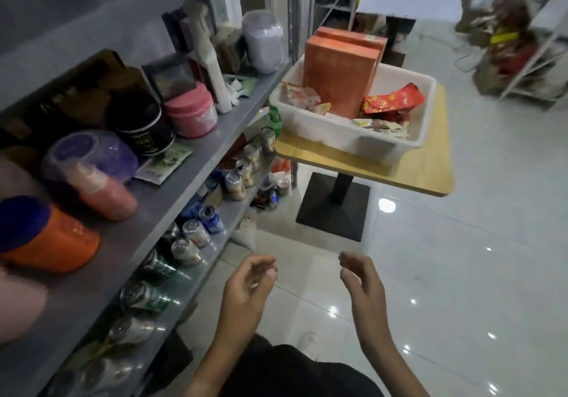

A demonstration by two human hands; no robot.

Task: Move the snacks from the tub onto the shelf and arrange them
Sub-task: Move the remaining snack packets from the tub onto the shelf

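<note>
A white plastic tub [310,119] stands on a small wooden table [424,175] ahead of me. Two tall orange boxes [338,73] stand upright in it, beside a red snack packet [393,98] and several smaller packets [302,96]. The grey metal shelf [172,187] runs along my left, holding jars and bottles. My left hand [249,286] and my right hand [362,279] hang low over the floor, well short of the tub, both empty with fingers loosely curled and apart.
Rows of cans [190,243] fill the lower shelf level. On the upper level lie a pink jar [190,113], an orange bottle [52,239] and a black cup [144,123]. The table's black base [335,206] stands on glossy white tiles. A wire rack [522,46] is at far right.
</note>
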